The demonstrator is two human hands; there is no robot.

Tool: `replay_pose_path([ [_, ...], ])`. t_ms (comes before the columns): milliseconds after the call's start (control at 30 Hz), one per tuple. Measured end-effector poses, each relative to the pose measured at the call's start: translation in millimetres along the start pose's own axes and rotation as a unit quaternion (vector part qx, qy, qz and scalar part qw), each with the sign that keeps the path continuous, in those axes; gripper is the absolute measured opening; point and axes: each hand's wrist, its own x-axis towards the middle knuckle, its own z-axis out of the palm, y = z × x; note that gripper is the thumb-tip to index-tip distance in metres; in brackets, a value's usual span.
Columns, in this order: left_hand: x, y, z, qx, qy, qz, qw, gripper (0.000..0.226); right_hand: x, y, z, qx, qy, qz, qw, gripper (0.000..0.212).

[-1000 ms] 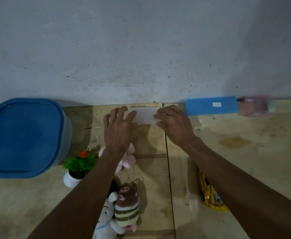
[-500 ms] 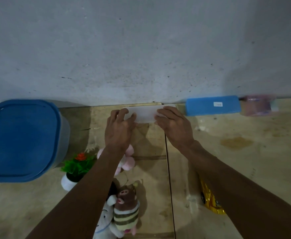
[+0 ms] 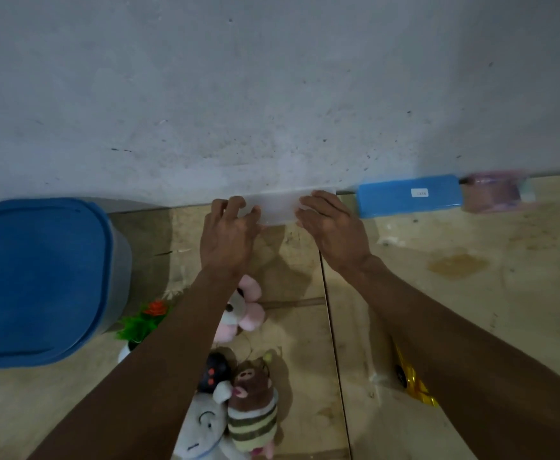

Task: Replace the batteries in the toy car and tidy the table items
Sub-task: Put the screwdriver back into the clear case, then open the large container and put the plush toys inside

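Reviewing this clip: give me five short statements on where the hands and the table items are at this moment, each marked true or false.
1. Both hands are on the white box at the wall. True: the left hand is at its left end, the right hand at its right end.
2. The yellow toy car is held in the right hand. False: it lies on the table, partly hidden under the right forearm.
3. The blue box lies against the wall, right of the white box. True.
4. The big container's blue lid is off. False: the lid sits on the container.
5. The plush toys are stacked on the blue box. False: they lie on the table near the person, below the left forearm.
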Motion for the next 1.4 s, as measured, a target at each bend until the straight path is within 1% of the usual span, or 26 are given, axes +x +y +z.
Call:
replay_pose_path([
  [67, -1, 2, 0, 0.006, -0.013, -0.006, 1.0, 0.025, -1, -1, 1, 0.005, -0.004, 0.014, 1.0, 0.022],
  [167, 1, 9, -5, 0.002, -0.04, -0.041, 0.998, 0.029, 3, -4, 1, 0.025, -0.025, 0.037, 0.999, 0.025],
  [233, 1, 14, -10, -0.002, -0.056, -0.064, 0.996, 0.034, 7, -6, -4, 0.052, -0.033, 0.053, 0.997, 0.024],
  [333, -8, 21, -24, -0.02, -0.047, -0.086, 0.995, 0.038, 3, -16, -18, 0.076, -0.03, 0.112, 0.99, 0.023],
  [400, -21, 26, -38, -0.051, -0.037, -0.107, 0.992, 0.038, -6, -25, -29, 0.111, -0.008, 0.135, 0.985, 0.024],
  [500, -57, 32, -62, -0.085, -0.014, -0.128, 0.988, 0.036, -29, -48, -50, 0.173, 0.014, 0.161, 0.972, 0.023],
  [633, -132, 33, -94, -0.132, 0.031, -0.131, 0.982, 0.031, -67, -99, -72, 0.219, 0.0, 0.187, 0.958, 0.019],
  [733, -195, 26, -117, -0.139, 0.052, -0.17, 0.974, 0.028, -90, -147, -84, 0.256, -0.015, 0.175, 0.951, 0.019],
  [867, -267, -6, -138, -0.133, 0.08, -0.252, 0.955, 0.027, -105, -215, -101, 0.314, -0.041, 0.18, 0.931, 0.02],
  [1000, -299, -56, -157, -0.127, 0.098, -0.326, 0.931, 0.031, -90, -269, -103, 0.357, -0.066, 0.173, 0.916, 0.02],
  [1067, -298, -84, -167, -0.138, 0.102, -0.353, 0.92, 0.034, -70, -290, -95, 0.355, -0.079, 0.18, 0.914, 0.021],
  [1133, -289, -112, -179, -0.14, 0.106, -0.362, 0.916, 0.038, -45, -310, -85, 0.344, -0.088, 0.198, 0.914, 0.026],
  [1233, -265, -163, -187, -0.16, 0.091, -0.37, 0.911, 0.046, -8, -337, -67, 0.337, -0.089, 0.246, 0.905, 0.03],
  [1300, -247, -200, -183, -0.169, 0.067, -0.376, 0.909, 0.058, 12, -352, -53, 0.33, -0.091, 0.27, 0.9, 0.024],
  [1333, -238, -215, -180, -0.171, 0.06, -0.372, 0.91, 0.065, 21, -358, -46, 0.314, -0.095, 0.277, 0.903, 0.019],
  [1367, -228, -228, -178, -0.181, 0.05, -0.374, 0.908, 0.067, 29, -362, -37, 0.292, -0.098, 0.288, 0.907, 0.012],
  [1400, -218, -235, -182, -0.2, 0.038, -0.385, 0.9, 0.064, 36, -365, -29, 0.277, -0.095, 0.309, 0.905, 0.009],
])
